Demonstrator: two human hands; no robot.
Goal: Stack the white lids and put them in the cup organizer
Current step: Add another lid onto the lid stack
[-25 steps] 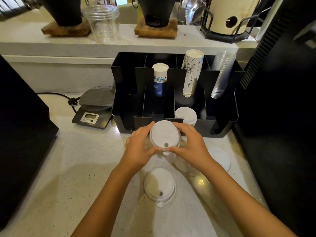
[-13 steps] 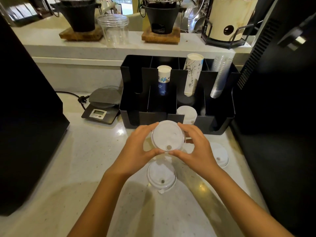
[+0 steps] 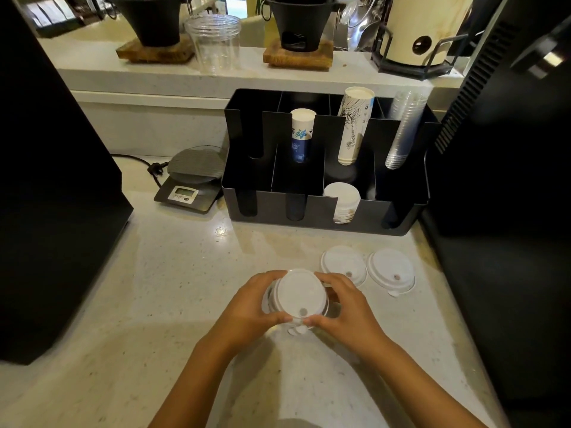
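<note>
Head view: my left hand (image 3: 253, 307) and right hand (image 3: 343, 307) clasp the lid stack (image 3: 299, 296); 2 loose lids (image 3: 343, 266) remain on the counter (image 3: 173, 273); the cup organizer (image 3: 327, 211) waits.

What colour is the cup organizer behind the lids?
Black, seen clearly in the head view: the cup organizer.
</note>
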